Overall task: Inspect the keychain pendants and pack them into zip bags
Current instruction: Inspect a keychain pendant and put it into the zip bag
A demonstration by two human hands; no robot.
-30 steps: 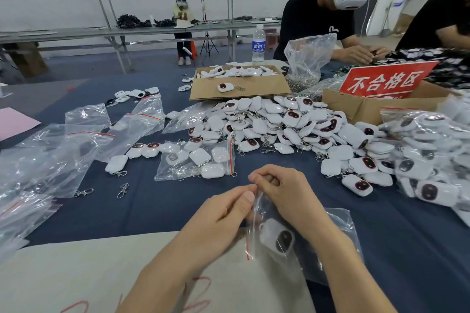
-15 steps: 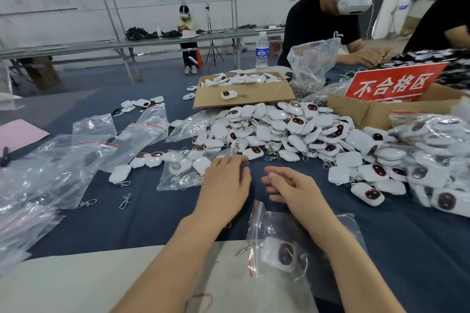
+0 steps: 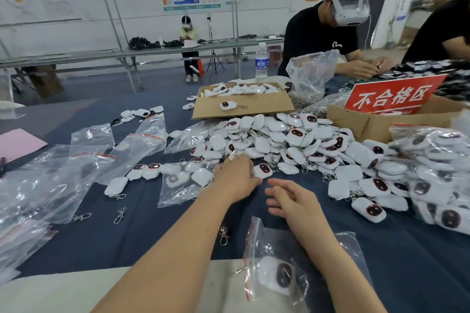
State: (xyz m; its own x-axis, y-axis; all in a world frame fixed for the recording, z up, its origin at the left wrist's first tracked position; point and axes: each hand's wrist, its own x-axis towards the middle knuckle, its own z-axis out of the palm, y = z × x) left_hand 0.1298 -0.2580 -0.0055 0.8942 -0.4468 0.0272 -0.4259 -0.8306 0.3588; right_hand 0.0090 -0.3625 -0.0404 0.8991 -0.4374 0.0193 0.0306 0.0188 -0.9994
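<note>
Heaped loose at mid-table on the blue cloth [image 3: 152, 231]: a pile of white keychain pendants [image 3: 292, 145], some with dark red faces up, metal clasps tangled among them. At the pile's near edge, the left hand [image 3: 236, 175], palm down, fingers bent onto the pendants, thumb just beside one face-up pendant [image 3: 263, 170]. Grip or mere touch impossible to tell, fingertips hidden behind the knuckles.

Just to the right and nearer, the right hand [image 3: 292, 201], relaxed and spread, fingers pointing left, holding nothing, low over bare cloth. Under the right forearm, a zip bag [image 3: 269, 239] with a single packed pendant [image 3: 278, 276] inside, red seal strip down its left side, lying across the line between cloth and pale tabletop [image 3: 76, 292]. Between the forearms, open cloth with one loose clasp [image 3: 223, 235].

Left of the left hand, a part-filled bag [image 3: 183, 183] at the pile's fringe. Further left, a row of loose pendants [image 3: 142, 171], two more clasps [image 3: 120, 215], and a drift of empty zip bags [image 3: 50, 180] out to the left edge. Right side crowded: bagged pendants [image 3: 437, 160] stacked to the frame's edge, hard against the loose pile.

Beyond the pile, a flat cardboard box [image 3: 241, 107] of more pendants, a second box [image 3: 368, 124] with a red sign [image 3: 391, 96], a water bottle [image 3: 261, 61], and a person in a headset [image 3: 320, 35] at work opposite.
</note>
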